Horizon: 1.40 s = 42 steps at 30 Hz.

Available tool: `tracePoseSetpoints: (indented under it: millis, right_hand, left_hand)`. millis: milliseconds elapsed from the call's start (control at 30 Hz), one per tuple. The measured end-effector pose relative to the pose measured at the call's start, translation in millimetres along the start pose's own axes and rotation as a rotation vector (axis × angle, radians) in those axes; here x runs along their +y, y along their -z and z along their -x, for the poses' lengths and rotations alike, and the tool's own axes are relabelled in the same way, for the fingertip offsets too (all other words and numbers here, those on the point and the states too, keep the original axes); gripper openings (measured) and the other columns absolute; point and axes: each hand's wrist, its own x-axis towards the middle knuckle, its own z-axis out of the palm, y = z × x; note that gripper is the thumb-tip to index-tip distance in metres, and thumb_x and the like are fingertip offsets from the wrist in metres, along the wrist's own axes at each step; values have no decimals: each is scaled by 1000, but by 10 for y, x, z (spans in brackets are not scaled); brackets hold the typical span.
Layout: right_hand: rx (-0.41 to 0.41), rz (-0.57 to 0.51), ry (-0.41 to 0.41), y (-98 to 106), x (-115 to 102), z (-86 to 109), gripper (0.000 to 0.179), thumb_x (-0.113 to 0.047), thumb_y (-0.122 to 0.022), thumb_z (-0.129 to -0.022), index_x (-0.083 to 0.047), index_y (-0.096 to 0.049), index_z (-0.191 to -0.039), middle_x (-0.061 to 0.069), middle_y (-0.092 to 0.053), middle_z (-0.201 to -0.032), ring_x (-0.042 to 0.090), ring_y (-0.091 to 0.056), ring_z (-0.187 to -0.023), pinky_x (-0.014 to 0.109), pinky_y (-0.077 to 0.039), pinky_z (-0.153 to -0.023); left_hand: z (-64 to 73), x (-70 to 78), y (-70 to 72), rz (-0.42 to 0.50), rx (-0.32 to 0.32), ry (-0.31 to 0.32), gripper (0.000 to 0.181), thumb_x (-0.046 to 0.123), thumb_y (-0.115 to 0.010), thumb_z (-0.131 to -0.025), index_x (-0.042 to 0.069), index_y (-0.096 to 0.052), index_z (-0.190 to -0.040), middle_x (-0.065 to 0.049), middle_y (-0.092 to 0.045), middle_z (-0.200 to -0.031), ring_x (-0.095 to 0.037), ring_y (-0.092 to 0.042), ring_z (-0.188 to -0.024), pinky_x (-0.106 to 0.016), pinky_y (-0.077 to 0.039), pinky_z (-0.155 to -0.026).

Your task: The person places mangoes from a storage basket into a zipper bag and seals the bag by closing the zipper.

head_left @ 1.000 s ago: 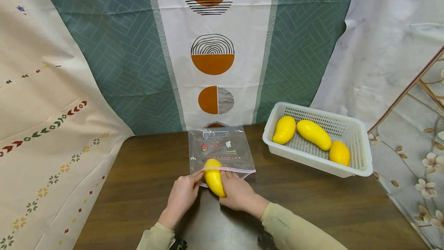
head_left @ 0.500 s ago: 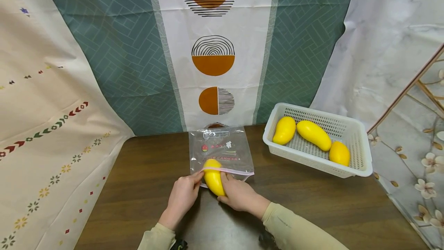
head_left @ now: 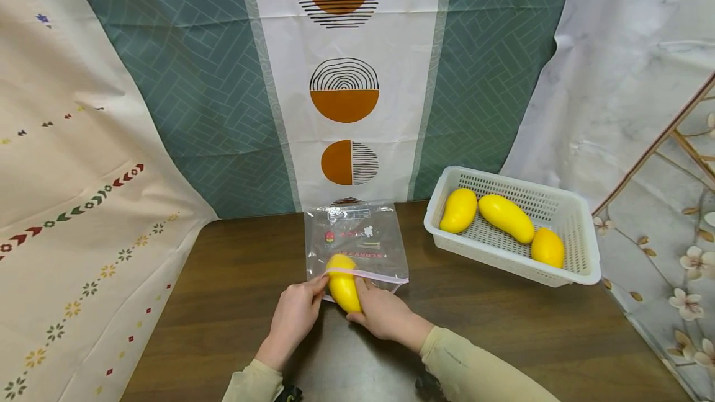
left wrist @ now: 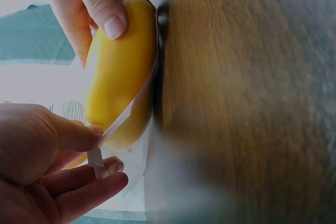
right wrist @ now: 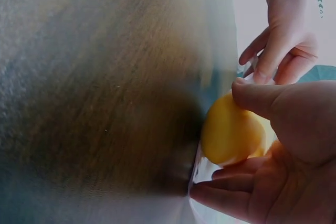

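A yellow mango (head_left: pixel 344 293) lies halfway into the mouth of a clear zip bag (head_left: pixel 357 228), whose pink zip edge crosses over the fruit. My left hand (head_left: pixel 297 310) pinches the bag's edge at the left of the opening, thumb against fingers, as the left wrist view shows. On the other side, my right hand (head_left: pixel 385 312) grips the mango's near end between thumb and fingers, with its fingertips inside the bag's mouth. In the right wrist view the mango (right wrist: pixel 231 132) sits between that thumb and those fingers.
A white perforated basket (head_left: pixel 497 259) stands on the right of the brown wooden table (head_left: pixel 240 321), holding three more mangoes (head_left: pixel 505 218). Behind the table hangs a green and white patterned cloth (head_left: pixel 357 116). Printed cloths also hang at left and right.
The mango has slid slightly farther into the bag, with my right hand moving along with it. My left hand keeps its place at the bag's edge.
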Motion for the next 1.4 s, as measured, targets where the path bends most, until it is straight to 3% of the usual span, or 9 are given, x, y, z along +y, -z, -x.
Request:
tracePoseSetpoints:
  millis: [100,233,467,667,900,1067,1133,1233,1400]
  right_hand:
    - [15,-49,-15,224,-164,71,89,-40,-79,-99,8,-32,-158,25,-66,-133,35,-74,-95,51,-62,-79]
    - [9,-35,-45,358,-281,106,80,-36,-81,-98,8,-41,-152,23,-67,-131,34,-74,-94,48,-63,-79]
    - [19,-13,-83,335,-298,88,70,-39,-80,-98,2,-48,-145,17,-70,-120,31,-74,-90,47,-62,-70]
    - [-30,32,-124,286,-277,77,82,-43,-79,-96,0,-44,-156,20,-69,-131,34,-72,-107,52,-63,-79]
    - [19,0,-151,278,-279,88,87,-45,-85,-91,-4,-38,-151,13,-72,-99,27,-71,-76,44,-59,-60]
    - [38,9,-141,261,-278,88,83,-43,-85,-91,-5,-39,-149,11,-71,-94,25,-69,-71,43,-57,-57]
    - [44,17,-140,249,-281,90,80,-41,-84,-93,-5,-41,-150,12,-72,-97,27,-71,-74,44,-58,-58]
    - [49,40,-143,238,-295,97,80,-41,-82,-95,-3,-44,-154,17,-75,-114,33,-75,-97,48,-63,-72]
    - [47,96,-135,227,-311,90,79,-40,-80,-97,1,-47,-156,20,-70,-137,41,-64,-130,53,-60,-96]
  left_hand:
    - [-1,4,5,4,-5,13,39,0,-84,-90,2,-78,-129,-11,-76,-128,-34,-77,-106,-46,-64,-85]
    - [-2,7,10,3,0,6,38,0,-83,-91,2,-78,-128,-11,-76,-128,-34,-77,-106,-46,-63,-86]
    - [-3,1,5,-8,22,-22,37,-1,-84,-89,3,-79,-125,-9,-78,-125,-33,-78,-105,-46,-64,-85]
    - [8,-2,3,-10,26,-33,37,-3,-84,-88,2,-79,-125,-9,-78,-124,-32,-78,-104,-46,-64,-83]
    - [12,-3,4,-20,27,-41,38,-4,-85,-87,2,-80,-124,-9,-78,-123,-32,-78,-102,-46,-64,-82]
    - [24,-16,2,-20,24,-34,38,-4,-84,-88,3,-80,-125,-8,-78,-124,-32,-78,-102,-45,-65,-81]
    - [22,-24,-3,-21,26,-33,38,-5,-84,-88,3,-80,-125,-8,-78,-124,-32,-78,-102,-45,-65,-80]
    - [19,-31,-4,-25,26,-41,39,-5,-84,-88,4,-80,-125,-8,-78,-124,-32,-78,-102,-45,-65,-79]
    - [11,-24,1,-27,25,-47,39,-5,-85,-87,4,-80,-125,-8,-78,-123,-32,-78,-101,-44,-65,-80]
